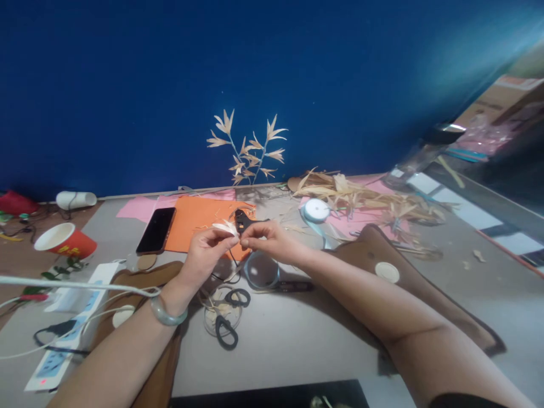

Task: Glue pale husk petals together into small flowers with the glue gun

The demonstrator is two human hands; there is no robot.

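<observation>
My left hand (210, 249) is closed in a pinch on a small pale husk flower (226, 228), whose pointed petals stick up past the fingers. Close beside its base, my right hand (267, 241) pinches thumb and forefinger together; whatever is between them is too small to make out. Just behind the fingertips lies a black glue gun (243, 220) on an orange sheet (191, 218). Below the hands are black-handled scissors (226, 333) and a roll of clear tape (262, 271). Several finished-looking husk flowers on branched stems (249, 153) stand upright against the blue wall.
Dried husks (357, 195) and a white ribbon spool (317, 210) lie at back right. At left are a phone (156, 231), a red paper cup (66, 240) and a power strip (70, 328) with cables. Brown cushions (408, 277) lie under both forearms.
</observation>
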